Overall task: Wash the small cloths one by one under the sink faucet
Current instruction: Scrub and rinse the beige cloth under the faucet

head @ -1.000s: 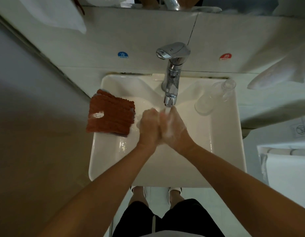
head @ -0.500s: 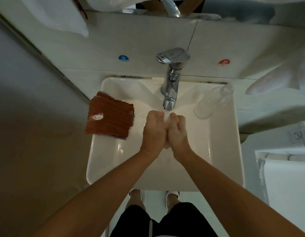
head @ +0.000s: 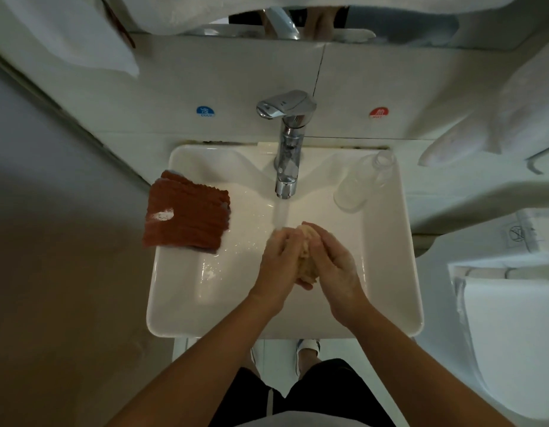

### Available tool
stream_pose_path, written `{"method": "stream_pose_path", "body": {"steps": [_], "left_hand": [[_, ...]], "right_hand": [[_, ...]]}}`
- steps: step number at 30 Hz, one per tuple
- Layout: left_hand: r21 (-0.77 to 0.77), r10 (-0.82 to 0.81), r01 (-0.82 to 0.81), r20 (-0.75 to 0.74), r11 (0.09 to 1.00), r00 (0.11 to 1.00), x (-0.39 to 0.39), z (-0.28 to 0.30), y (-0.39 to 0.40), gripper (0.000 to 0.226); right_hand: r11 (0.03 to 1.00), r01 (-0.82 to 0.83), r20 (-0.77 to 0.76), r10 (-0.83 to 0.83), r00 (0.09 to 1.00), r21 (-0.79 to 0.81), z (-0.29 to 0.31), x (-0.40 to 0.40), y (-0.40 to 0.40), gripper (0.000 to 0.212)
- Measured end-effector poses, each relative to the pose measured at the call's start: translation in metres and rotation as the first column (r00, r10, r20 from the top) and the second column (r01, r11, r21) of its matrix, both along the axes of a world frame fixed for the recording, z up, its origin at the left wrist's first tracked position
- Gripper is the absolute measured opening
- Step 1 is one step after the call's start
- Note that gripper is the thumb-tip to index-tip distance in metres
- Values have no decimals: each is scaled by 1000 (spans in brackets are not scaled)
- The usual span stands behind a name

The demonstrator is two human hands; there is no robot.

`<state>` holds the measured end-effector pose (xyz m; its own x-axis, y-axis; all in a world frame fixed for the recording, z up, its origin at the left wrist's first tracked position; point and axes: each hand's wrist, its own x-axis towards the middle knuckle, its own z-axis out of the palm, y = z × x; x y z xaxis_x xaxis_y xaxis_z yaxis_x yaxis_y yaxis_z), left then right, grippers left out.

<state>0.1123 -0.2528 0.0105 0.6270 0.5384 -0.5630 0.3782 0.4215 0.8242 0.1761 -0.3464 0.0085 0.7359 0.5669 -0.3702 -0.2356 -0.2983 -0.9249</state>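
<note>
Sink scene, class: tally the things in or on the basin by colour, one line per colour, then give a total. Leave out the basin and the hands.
Rust-brown: 1, the folded cloth stack on the left rim; layers cannot be counted
Pale yellow: 1, the small cloth gripped between both hands
Clear: 1, the bottle lying at the right
Chrome: 1, the faucet
Total: 4
</note>
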Motion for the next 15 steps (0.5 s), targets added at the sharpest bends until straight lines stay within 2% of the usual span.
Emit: {"method": "stream_pose_path", "body": {"steps": [2, 6, 8, 10, 13, 15], "left_hand": [[-28, 38, -38, -9, 999, 999, 5, -3, -3, 21], [-117, 160, -161, -23, 980, 987, 19, 1, -17, 24], [-203, 250, -248, -18, 947, 968, 27, 3, -22, 34], [-192, 295, -292, -13, 937, 956, 34, 4, -21, 47], [-79, 354, -356, -44, 931, 934, 39, 4, -9, 33], [-70, 396, -400, -59, 914, 916, 37, -2, 4, 22]], "right_hand": [[998, -32, 133, 39, 990, -50, 1, 5, -1, 26], [990, 103, 268, -74, 961, -95, 3, 18, 9, 12], [986, 130, 248, -101, 963, -104, 3, 19, 15, 11], [992, 94, 211, -74, 975, -82, 2, 16, 22, 16], [996, 63, 246, -46, 968, -61, 1, 15, 39, 29], [996, 35, 213, -18, 977, -77, -7, 13, 54, 33]]}}
